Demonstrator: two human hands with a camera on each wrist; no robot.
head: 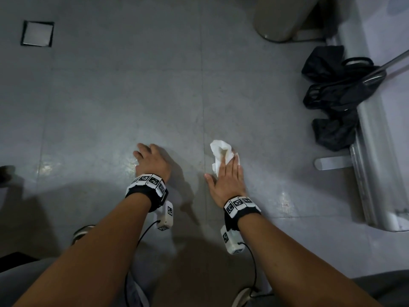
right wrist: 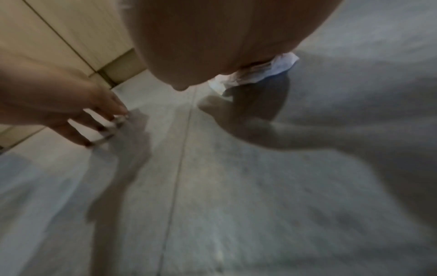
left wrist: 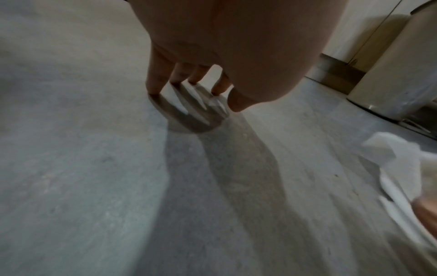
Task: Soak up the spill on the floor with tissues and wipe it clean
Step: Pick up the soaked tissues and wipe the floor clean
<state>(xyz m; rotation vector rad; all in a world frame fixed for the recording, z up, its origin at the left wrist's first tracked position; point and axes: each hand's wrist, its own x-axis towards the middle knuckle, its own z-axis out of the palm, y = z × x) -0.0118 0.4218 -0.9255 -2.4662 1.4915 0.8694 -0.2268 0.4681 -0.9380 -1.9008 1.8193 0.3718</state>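
right hand [head: 228, 177]: flat, fingers straight, pressing white tissue [head: 218, 155] onto floor [head: 132, 96] | left hand [head: 152, 161]: empty, fingertips propped on floor, left of tissue | black bags [head: 334, 94]: well right of tissue

Left hand [left wrist: 212, 46] fingers [left wrist: 155, 82] on floor [left wrist: 71, 168] (spread); tissue [left wrist: 406, 168] right

part of the tissue [head: 218, 159] under the right hand [head: 228, 178]; right wrist view motion-blurred
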